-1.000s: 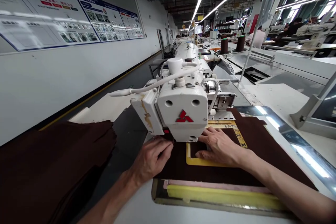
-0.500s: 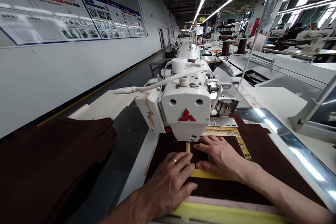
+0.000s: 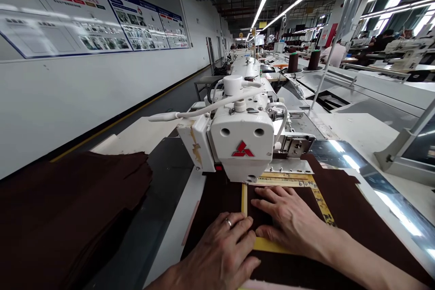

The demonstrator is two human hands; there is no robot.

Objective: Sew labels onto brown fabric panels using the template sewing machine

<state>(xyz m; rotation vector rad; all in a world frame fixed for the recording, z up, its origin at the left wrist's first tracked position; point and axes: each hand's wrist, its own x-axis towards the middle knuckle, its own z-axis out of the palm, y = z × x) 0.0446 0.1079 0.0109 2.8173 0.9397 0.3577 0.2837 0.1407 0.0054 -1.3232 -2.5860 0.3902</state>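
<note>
Dark brown fabric [image 3: 340, 190] lies under the head of a white sewing machine [image 3: 243, 138] with a red three-part logo. A yellow frame-shaped template [image 3: 272, 245] with handwriting on its far edge rests on the fabric. My left hand [image 3: 226, 247], with a ring on one finger, lies on the near left corner of the template and the cloth, fingers spread. Flat on the fabric inside the frame is my right hand [image 3: 288, 217], its fingers apart and its thumb by the near yellow strip. The needle area is mostly hidden behind the machine head.
A pile of brown fabric [image 3: 74, 208] lies at the left. Two brown thread cones [image 3: 292, 62] stand behind at the right, near a thin white pole [image 3: 324, 74]. A wall with posters [image 3: 84, 13] runs along the left. Further machines and people are in the background.
Both hands, the yellow template and the brown fabric have moved toward the bottom of the view, away from the machine head. The hands remain flat.
</note>
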